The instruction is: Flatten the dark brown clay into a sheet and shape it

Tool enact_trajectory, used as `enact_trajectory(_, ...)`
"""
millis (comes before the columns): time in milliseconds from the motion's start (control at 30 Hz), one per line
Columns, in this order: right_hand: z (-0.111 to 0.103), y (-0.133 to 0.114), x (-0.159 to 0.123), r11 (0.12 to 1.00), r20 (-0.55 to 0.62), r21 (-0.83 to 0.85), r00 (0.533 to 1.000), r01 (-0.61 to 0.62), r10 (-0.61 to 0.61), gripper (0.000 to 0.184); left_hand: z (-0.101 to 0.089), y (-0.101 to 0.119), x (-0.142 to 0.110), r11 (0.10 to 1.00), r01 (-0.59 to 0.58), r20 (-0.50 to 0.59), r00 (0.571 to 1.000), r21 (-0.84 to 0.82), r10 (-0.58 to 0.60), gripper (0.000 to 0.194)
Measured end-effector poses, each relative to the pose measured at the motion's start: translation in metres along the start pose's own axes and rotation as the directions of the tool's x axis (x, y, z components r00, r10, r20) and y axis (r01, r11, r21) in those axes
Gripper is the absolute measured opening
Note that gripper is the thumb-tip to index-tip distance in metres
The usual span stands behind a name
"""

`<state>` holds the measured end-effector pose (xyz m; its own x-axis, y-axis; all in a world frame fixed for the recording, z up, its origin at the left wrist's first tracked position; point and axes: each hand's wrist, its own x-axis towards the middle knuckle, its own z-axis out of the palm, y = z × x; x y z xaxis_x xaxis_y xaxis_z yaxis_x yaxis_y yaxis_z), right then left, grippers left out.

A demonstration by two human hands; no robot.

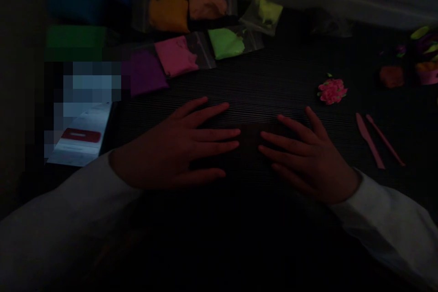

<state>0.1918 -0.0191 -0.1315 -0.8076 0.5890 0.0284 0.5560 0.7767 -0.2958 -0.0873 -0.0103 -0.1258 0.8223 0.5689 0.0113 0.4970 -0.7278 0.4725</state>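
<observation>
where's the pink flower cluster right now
In the head view, the pink flower cluster lies on the dark table toward the right, just beyond the right hand's fingertips and up and left of the two pink tools.

very dim overall | glow from phone screen point(82, 134) at left | upper-left patch pixelated | lower centre near-black

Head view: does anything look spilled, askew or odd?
No spill shows, though it is dim. Coarse blocks hide part of the lit screen, and a small green bit sits by the pink flower cluster.
</observation>
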Motion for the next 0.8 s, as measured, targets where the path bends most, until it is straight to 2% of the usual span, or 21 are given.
enact_trajectory(233,0.000,0.001,0.000,1.000,-0.009,0.009,1.000,-0.001,0.002,0.040,0.001,0.003,-0.001,0.999,0.046,-0.033,0.998,-0.027,-0.047,0.038)
enact_trajectory(433,0.001,0.002,-0.001,1.000,-0.005,-0.021,1.000,0.013,-0.013,0.038,-0.002,-0.003,-0.005,0.995,-0.076,-0.003,0.997,0.057,0.076,0.044)
enact_trajectory(567,0.001,0.002,0.000,0.999,-0.003,-0.034,1.000,0.027,-0.028,0.038,-0.002,-0.007,-0.009,0.997,-0.050,-0.027,0.998,0.051,0.052,0.040)
enact_trajectory(800,0.000,0.002,0.000,1.000,-0.007,-0.015,1.000,0.027,-0.027,0.037,-0.003,-0.006,-0.010,0.996,-0.055,0.048,0.998,0.070,0.051,0.042)
